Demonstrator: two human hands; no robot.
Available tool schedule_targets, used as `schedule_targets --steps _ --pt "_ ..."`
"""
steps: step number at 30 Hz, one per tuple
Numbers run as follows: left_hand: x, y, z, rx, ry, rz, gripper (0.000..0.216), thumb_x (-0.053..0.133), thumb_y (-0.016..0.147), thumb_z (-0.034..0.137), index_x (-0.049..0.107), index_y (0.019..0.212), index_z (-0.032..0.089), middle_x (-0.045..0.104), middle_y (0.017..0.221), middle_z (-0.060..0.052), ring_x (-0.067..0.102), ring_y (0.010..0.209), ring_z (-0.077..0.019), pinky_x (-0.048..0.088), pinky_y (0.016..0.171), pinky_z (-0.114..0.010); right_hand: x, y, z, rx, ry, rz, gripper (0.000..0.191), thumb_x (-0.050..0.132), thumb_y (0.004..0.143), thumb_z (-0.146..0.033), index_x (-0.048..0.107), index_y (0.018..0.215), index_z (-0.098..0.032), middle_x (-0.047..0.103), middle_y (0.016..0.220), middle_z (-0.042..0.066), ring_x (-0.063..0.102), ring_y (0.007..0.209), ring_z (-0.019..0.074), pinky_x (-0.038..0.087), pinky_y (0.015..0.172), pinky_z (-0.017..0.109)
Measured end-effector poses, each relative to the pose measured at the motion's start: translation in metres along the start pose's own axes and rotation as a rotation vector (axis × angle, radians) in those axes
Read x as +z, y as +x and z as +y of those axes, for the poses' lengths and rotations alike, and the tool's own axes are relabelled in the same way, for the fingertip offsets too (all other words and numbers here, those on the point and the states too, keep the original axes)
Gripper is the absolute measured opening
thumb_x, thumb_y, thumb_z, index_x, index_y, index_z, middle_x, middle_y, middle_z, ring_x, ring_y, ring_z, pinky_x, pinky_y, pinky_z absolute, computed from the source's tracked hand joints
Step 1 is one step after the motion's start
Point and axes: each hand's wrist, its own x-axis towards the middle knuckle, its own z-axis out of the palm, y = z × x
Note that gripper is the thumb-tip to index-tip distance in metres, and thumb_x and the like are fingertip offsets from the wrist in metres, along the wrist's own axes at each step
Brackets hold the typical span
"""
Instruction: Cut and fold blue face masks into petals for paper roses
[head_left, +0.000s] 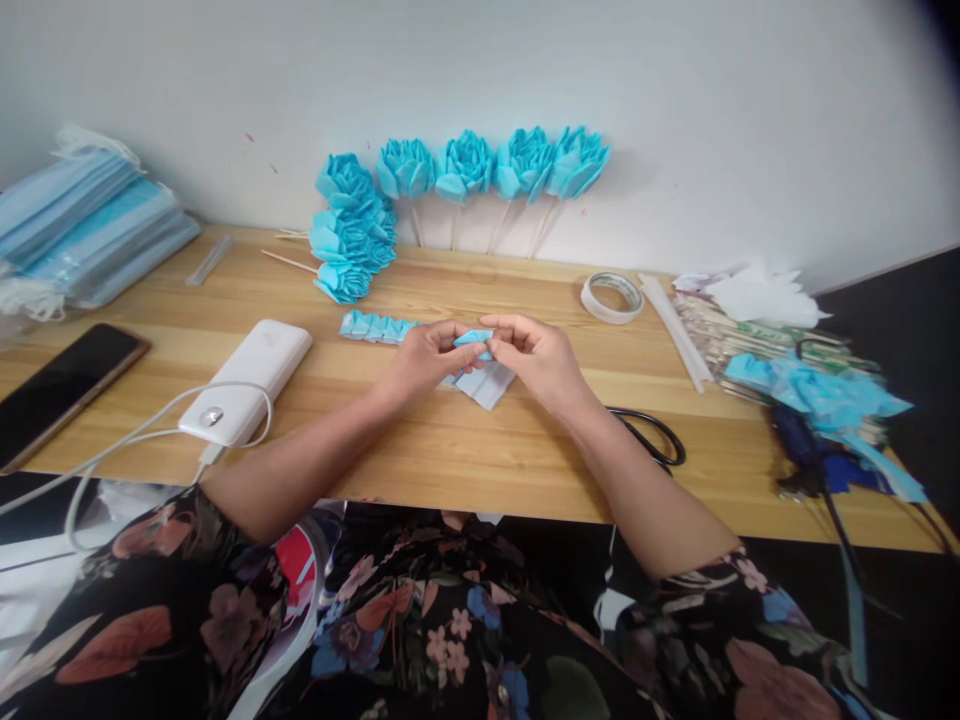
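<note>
My left hand [429, 355] and my right hand [536, 355] meet over the wooden table [450, 440], and both pinch a small folded blue paper piece [474, 338] between their fingertips. Under the hands lies a pleated white-blue strip [484, 383]. Another pleated blue strip [373, 326] lies just left of my left hand. Several finished blue paper flowers on sticks [465, 165] lean against the wall behind, and more lie in a heap [351, 240] to their left.
A white power bank [247, 380] with cables and a dark phone [64, 385] lie at the left. Stacked blue face masks [86, 225] sit far left. A tape roll [612, 297], black scissors [656, 435], sticks and blue scraps [817, 390] lie at the right.
</note>
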Motion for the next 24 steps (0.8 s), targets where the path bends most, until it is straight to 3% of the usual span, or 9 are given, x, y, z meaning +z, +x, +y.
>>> schedule_targets --steps 8,17,21,24 --pt "-0.0018 0.0033 -0.0024 0.016 0.017 0.068 0.036 0.068 0.084 0.049 0.063 0.072 0.015 0.064 0.059 0.000 0.056 0.052 -0.0087 0.046 0.053 -0.020 0.0025 -0.0005 0.0037 -0.038 -0.050 -0.007 0.029 0.069 0.077 -0.029 0.074 0.104 -0.020 0.062 0.073 -0.001 0.055 0.066 0.0118 0.047 0.062 0.029" --pt "-0.0030 0.0041 -0.0073 0.077 0.017 0.069 0.036 0.068 0.086 0.050 0.065 0.079 0.015 0.063 0.059 0.000 0.055 0.050 -0.0084 0.045 0.052 -0.020 0.0007 -0.0003 0.0024 -0.025 -0.087 0.006 0.031 0.069 0.077 -0.032 0.078 0.103 -0.019 0.066 0.075 0.001 0.057 0.068 0.0131 0.049 0.066 0.030" --pt "-0.0033 0.0038 -0.0055 0.044 0.012 0.035 0.044 0.065 0.086 0.058 0.065 0.080 0.015 0.066 0.062 -0.002 0.057 0.051 -0.0091 0.046 0.051 -0.021 0.0008 0.0004 0.0020 -0.042 -0.095 0.008 0.028 0.068 0.078 -0.030 0.078 0.102 -0.019 0.065 0.073 0.000 0.056 0.066 0.0124 0.048 0.065 0.030" --pt "-0.0020 0.0021 -0.0005 -0.024 0.013 -0.002 0.039 0.072 0.081 0.053 0.065 0.080 0.014 0.070 0.069 -0.003 0.058 0.054 -0.0092 0.047 0.051 -0.020 0.0011 0.0001 0.0015 -0.055 -0.085 0.027 0.025 0.068 0.077 -0.029 0.078 0.099 -0.020 0.065 0.073 0.000 0.057 0.068 0.0126 0.049 0.067 0.030"
